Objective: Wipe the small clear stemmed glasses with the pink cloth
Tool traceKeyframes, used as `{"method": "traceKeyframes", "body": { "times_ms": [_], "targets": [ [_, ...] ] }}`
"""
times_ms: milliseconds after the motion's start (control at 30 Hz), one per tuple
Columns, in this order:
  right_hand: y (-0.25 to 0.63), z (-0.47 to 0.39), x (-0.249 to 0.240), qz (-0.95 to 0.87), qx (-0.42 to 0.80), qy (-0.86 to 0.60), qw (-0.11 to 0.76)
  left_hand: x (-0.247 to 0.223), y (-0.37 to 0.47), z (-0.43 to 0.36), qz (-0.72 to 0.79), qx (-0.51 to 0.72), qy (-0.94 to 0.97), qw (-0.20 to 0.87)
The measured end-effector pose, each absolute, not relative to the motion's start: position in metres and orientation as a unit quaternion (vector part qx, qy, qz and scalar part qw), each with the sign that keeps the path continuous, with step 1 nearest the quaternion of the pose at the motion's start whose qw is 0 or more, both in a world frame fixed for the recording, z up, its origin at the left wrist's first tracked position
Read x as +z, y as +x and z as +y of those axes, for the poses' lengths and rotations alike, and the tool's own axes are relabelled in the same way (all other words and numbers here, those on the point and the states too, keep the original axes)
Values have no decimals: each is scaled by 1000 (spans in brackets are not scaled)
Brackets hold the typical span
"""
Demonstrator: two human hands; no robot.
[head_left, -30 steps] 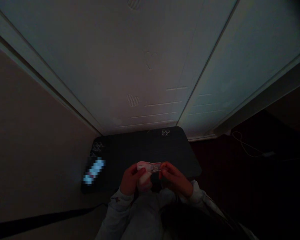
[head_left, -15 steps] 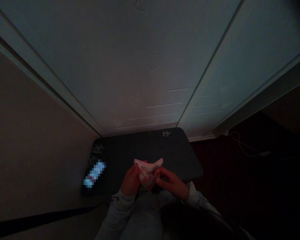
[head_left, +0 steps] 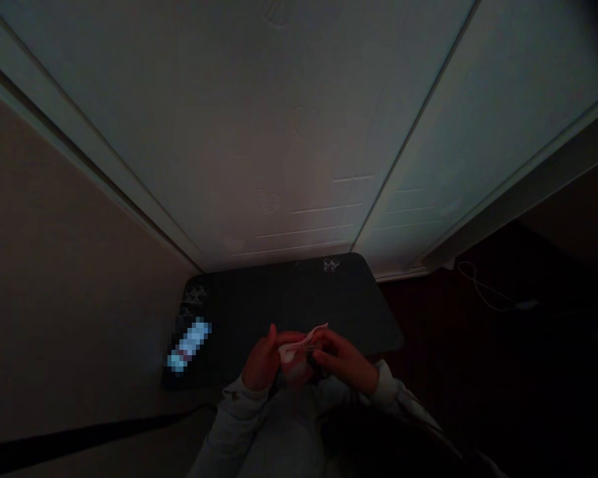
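Observation:
A soft pink-and-white, pouch-like piece [head_left: 295,368] is held low in front of my body, above the near edge of the dark table. My left hand [head_left: 262,362] supports it from the left, thumb raised and fingers curled behind it. On the other side my right hand [head_left: 343,362] pinches at the pouch's upper right edge. A small shiny, clear piece [head_left: 315,348] shows at those fingertips; the dim light hides its exact kind.
The dark table [head_left: 259,299] stands against a pale embossed panel [head_left: 229,166]. A lit phone-like screen [head_left: 188,345], blurred out, lies at its left. Small clear items [head_left: 194,295] sit behind it, and another clear piece [head_left: 331,265] at the back edge. A white cable [head_left: 483,289] lies right.
The pouch-like piece has tilted and its wide upper opening has folded narrower. My left thumb has come up off its edge; the right hand has stayed close to the same place.

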State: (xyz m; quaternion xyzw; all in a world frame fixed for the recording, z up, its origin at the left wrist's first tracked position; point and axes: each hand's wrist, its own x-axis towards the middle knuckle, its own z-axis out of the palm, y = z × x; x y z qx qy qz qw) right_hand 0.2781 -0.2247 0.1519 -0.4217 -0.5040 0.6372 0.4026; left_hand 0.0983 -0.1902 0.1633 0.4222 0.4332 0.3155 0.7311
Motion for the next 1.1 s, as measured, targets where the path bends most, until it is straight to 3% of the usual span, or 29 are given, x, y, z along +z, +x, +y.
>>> {"method": "traceKeyframes", "body": {
  "times_ms": [333,633,867,1100],
  "targets": [
    [293,-232,155,-548,601,-443,377,158,111,-200,465,207,536,674],
    [297,-234,156,-557,600,-432,378,164,119,-201,499,237,526,647],
    [298,-234,162,-604,579,-428,343,152,114,-199,460,231,373,772],
    [297,-232,166,-612,569,-430,343,145,119,-194,431,260,281,817]
  ]
}}
